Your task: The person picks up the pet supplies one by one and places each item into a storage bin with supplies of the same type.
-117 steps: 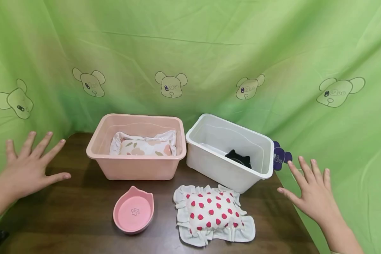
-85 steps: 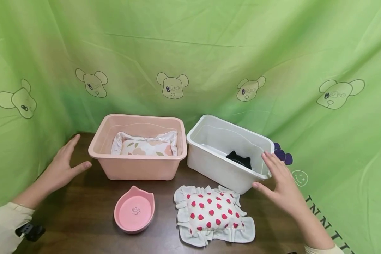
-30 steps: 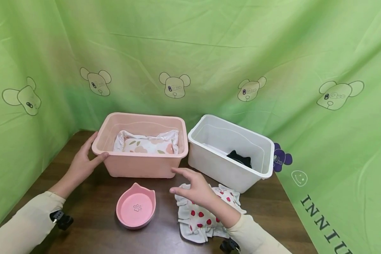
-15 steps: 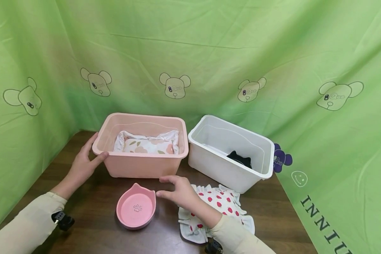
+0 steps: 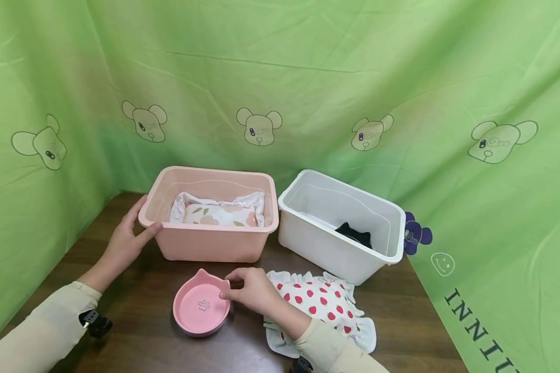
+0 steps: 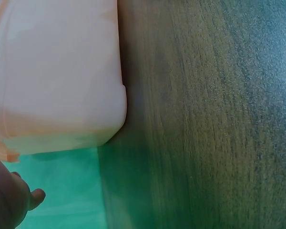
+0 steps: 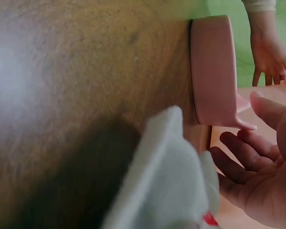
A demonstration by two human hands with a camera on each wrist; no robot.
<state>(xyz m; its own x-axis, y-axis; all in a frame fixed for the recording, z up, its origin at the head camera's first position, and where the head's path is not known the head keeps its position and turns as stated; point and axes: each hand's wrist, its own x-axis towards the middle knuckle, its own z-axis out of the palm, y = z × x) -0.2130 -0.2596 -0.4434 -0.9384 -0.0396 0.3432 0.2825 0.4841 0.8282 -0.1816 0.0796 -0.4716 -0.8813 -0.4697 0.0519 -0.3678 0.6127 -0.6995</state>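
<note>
Bowl [image 5: 198, 317] is pink, round and cat-eared, with a paw print [image 5: 204, 305].

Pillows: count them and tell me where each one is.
2. The floral pillow lies in the pink bin; the strawberry pillow lies on the table, partly hidden by the right arm. More may hide inside that bin or the white bin.

pale pink plastic bin [image 6: 62, 71]: smooth wall, rounded lower corner, standing on dark wood-grain tabletop [image 6: 195, 119]. left hand [image 6: 7, 198] near bin's rim, partly cropped, contact unclear. green cloth [image 6: 66, 186] beyond bin's end.
</note>
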